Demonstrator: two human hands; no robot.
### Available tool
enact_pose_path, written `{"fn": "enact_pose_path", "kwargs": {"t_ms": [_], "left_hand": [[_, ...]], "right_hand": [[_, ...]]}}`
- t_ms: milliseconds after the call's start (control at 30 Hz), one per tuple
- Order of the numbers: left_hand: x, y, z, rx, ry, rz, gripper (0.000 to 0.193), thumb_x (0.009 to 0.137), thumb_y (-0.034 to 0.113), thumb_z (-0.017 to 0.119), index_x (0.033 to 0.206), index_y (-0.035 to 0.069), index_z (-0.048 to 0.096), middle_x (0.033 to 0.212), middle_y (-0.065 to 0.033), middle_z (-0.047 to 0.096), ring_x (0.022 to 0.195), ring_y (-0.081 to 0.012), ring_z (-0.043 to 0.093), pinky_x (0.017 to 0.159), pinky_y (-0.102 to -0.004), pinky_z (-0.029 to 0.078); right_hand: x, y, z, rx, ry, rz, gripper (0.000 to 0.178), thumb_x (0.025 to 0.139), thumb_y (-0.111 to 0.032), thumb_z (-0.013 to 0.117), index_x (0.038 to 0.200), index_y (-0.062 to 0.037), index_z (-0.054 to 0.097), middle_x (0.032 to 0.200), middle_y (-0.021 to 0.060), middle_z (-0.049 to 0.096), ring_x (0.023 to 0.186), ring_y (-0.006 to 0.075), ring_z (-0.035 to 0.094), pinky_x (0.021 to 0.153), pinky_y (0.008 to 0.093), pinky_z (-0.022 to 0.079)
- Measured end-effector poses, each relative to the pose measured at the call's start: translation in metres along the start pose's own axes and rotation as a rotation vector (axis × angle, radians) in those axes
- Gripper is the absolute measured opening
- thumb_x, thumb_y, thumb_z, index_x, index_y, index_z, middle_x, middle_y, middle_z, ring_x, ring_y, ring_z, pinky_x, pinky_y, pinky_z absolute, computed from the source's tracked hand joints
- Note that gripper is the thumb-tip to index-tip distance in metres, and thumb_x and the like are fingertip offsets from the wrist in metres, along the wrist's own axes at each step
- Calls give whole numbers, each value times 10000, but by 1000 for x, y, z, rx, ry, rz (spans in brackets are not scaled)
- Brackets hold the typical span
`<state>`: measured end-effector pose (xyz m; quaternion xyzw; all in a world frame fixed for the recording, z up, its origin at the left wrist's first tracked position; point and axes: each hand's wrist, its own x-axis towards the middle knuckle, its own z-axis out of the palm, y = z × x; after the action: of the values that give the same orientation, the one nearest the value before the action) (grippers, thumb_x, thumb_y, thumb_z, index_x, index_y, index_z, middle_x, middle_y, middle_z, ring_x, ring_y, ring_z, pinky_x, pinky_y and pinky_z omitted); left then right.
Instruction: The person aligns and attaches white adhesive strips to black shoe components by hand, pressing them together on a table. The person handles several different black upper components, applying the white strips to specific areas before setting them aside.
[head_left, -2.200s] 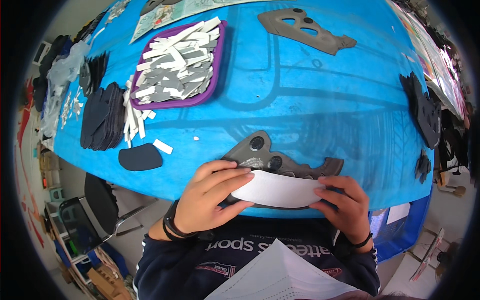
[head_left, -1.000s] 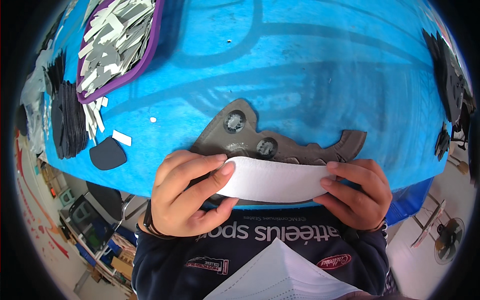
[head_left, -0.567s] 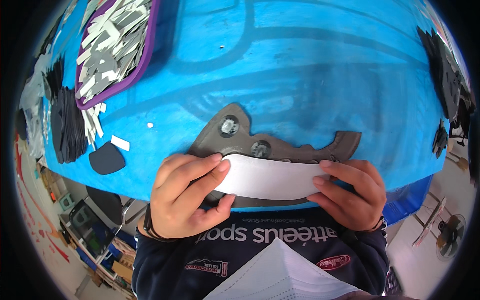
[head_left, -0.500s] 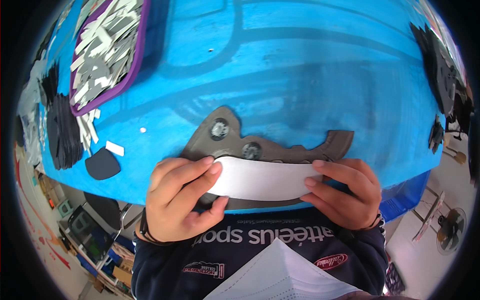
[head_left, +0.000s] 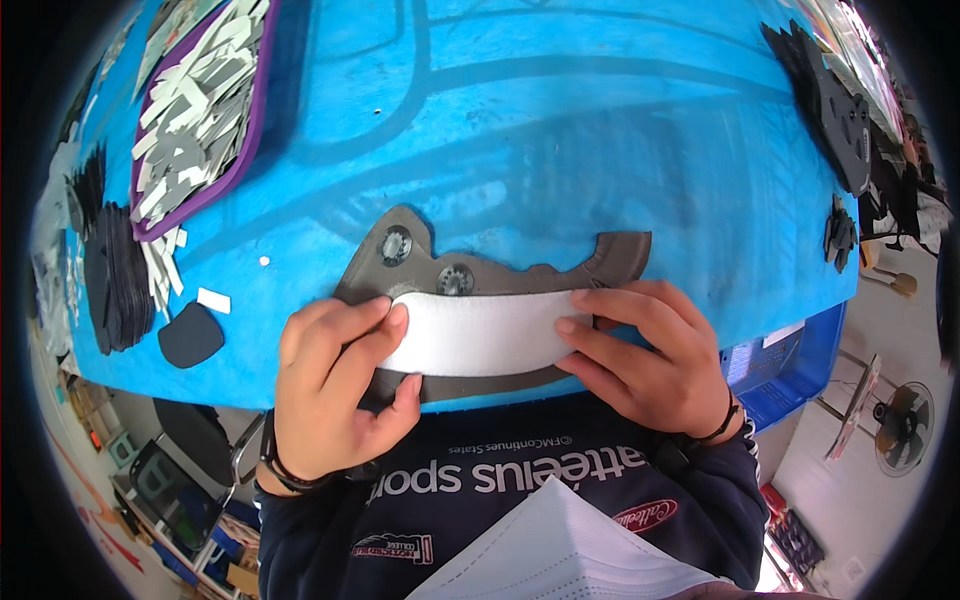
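Note:
A curved white strip (head_left: 480, 335) lies over a dark grey, irregularly shaped flat part (head_left: 520, 283) at the near edge of the blue table. Two round recesses with pale, speckled centres show on the grey part's left side. My left hand (head_left: 335, 385) pinches the strip's left end between thumb and fingers. At its other end, my right hand (head_left: 650, 350) closes its thumb and fingers on the strip. Most of the grey part's lower half is covered by the strip and my hands.
A purple-rimmed tray (head_left: 255, 130) of white and grey strips stands at the far left. Below it are a stack of dark pieces (head_left: 118, 280), a dark rounded piece (head_left: 191, 335) and a small white strip (head_left: 213, 300). Black parts (head_left: 835, 110) lie along the right edge, above a blue crate (head_left: 790, 360).
The view has shifted, so the table and hands appear farther left. Both hands keep their hold on the white strip, which still lies over the grey part.

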<state>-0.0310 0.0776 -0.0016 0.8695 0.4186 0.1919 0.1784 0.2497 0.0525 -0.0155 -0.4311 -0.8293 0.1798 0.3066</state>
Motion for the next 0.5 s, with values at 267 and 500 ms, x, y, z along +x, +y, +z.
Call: {"fn": "enact_pose_path", "kwargs": {"t_ms": [267, 500], "left_hand": [[-10, 9, 9, 158, 139, 114, 701, 616, 363, 820, 1174, 13, 580, 1250, -167, 474, 1028, -335, 506, 868, -409, 431], [-11, 24, 13, 486, 15, 292, 667, 663, 244, 731, 1273, 55, 539, 1221, -54, 578, 1086, -232, 534, 939, -408, 394]], "right_hand": [[-1, -30, 5, -230, -72, -70, 465, 681, -203, 743, 1067, 29, 631, 1175, 117, 576, 1009, 247, 537, 877, 377, 470], [-3, -39, 39, -507, 78, -206, 421, 745, -117, 577, 1129, 52, 609, 1164, 149, 584, 1002, 226, 554, 900, 345, 471]]}}
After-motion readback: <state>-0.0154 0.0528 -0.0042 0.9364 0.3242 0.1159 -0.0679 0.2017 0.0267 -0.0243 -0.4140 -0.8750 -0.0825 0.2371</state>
